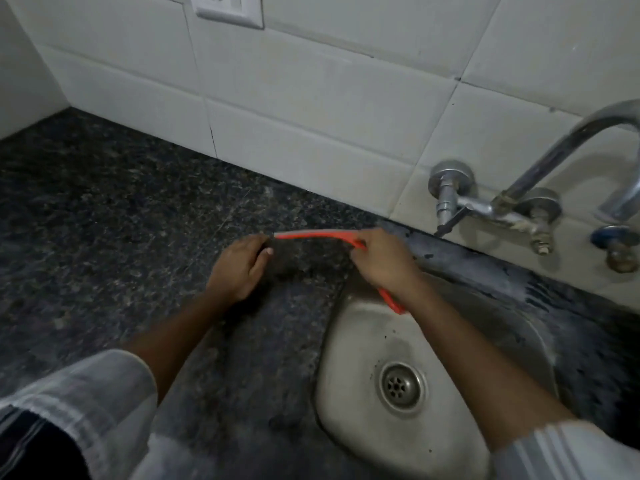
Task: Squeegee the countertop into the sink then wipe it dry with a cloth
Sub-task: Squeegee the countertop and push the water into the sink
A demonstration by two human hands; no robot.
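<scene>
An orange squeegee lies with its blade on the dark speckled granite countertop, just left of the steel sink. My right hand grips its handle, whose orange end sticks out below the wrist over the sink's rim. My left hand rests at the blade's left end, fingers curled, touching or pinching the tip; the exact hold is hidden. No cloth is in view.
A white tiled wall backs the counter, with a socket at the top. A chrome tap and valves project from the wall over the sink at right. The sink's drain lies near me.
</scene>
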